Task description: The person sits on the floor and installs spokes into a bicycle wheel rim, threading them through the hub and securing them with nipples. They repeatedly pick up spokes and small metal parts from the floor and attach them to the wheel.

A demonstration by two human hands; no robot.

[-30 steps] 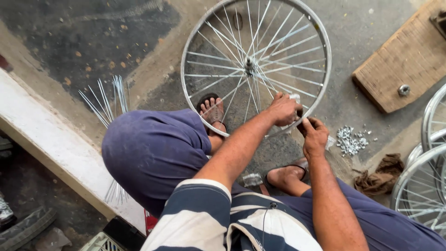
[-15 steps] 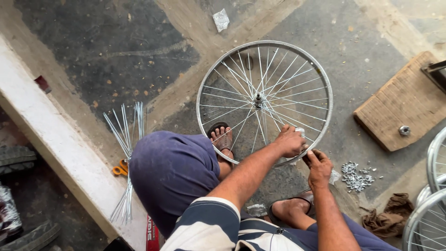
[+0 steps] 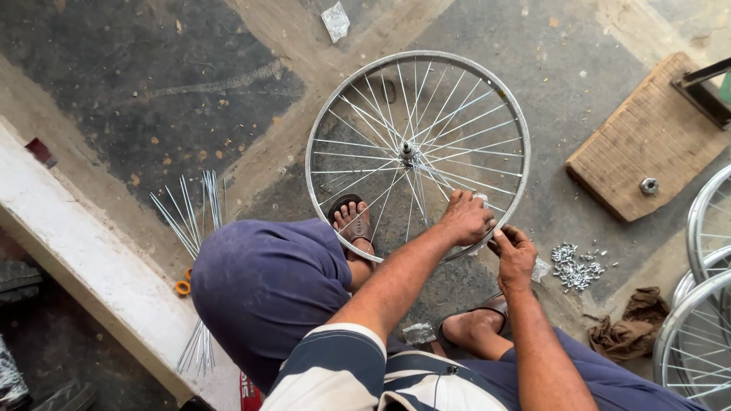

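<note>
Head view, looking straight down at my knees and the concrete floor. Spoked bicycle wheel lies flat on the floor in front of me, hub near its middle, near edge of the rim under my hands.

Left hand: fingers curled down over the rim at the near right of the wheel, grip closed on the rim. Something small and pale shows just above the knuckles (cannot tell what).

Right hand: just beside the left, outside the rim, fingers pinched together near it. Whether that grip holds a small part or only presses the rim, I cannot tell; it is hidden by the fingers.

Left foot in a sandal rests inside the wheel, between the spokes, at the near left. Right foot in a sandal sits on the floor below my right hand.

Around:
- heap of small silver nipples on the floor, near my right hand
- bundle of loose spokes at left, lying across the pale ledge
- wooden board at upper right with a nut on it
- brown rag and more wheels at the right edge
</note>
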